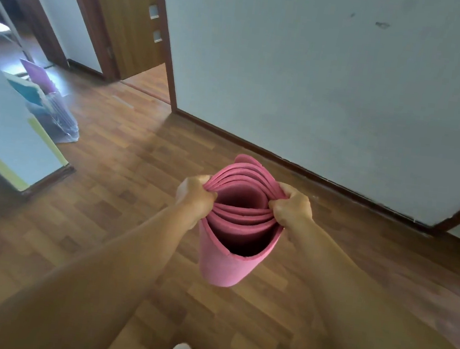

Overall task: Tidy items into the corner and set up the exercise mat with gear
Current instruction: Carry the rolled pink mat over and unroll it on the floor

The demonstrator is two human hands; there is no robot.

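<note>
Mat [226, 264]: pink, rolled, held upright above the floor [124, 178] at frame centre. Left hand [194, 196] and right hand [291, 206]: each grip pinches the roll's top rim, opposite sides. Progress: mat not yet unrolled; no gear visible; bags [51, 106] at left.

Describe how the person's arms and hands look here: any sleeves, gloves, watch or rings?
Both arms are bare as far as the frame shows: no sleeve reaches the left forearm or the right forearm. The left hand and right hand wear no gloves, and no watch, bracelet or ring shows on the visible sides.
</note>
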